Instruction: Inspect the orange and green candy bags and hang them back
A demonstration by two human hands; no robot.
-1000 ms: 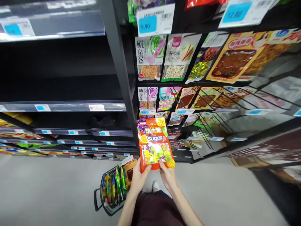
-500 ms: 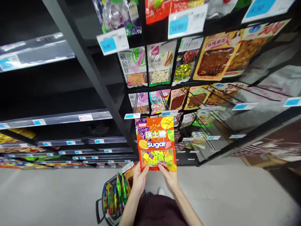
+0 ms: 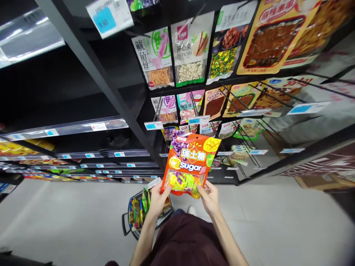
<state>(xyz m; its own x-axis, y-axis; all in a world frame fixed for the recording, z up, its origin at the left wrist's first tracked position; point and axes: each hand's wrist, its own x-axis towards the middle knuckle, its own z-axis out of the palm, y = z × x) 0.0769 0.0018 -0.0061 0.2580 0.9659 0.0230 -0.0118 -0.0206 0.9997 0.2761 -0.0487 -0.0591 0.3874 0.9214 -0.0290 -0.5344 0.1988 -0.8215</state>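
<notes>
ahead at twelve o'clock, left hand (image 3: 158, 199) and right hand (image 3: 210, 198) pinch the candy bag (image 3: 191, 160) by opposite lower corners, a grip probably leaving its front readable; the basket (image 3: 163, 220) sits at eleven.

At six o'clock we see a dark maroon garment (image 3: 188, 240), plain-coloured and softly creased. At its twelve o'clock edge we make out part of a white shoe (image 3: 191, 210), and toward eleven a patch of dark blue cloth (image 3: 179, 211). Both forearms (image 3: 229, 236) are bare, as are the left hand (image 3: 157, 199), toward ten-thirty from the garment, and the right hand (image 3: 210, 197), toward one.
</notes>
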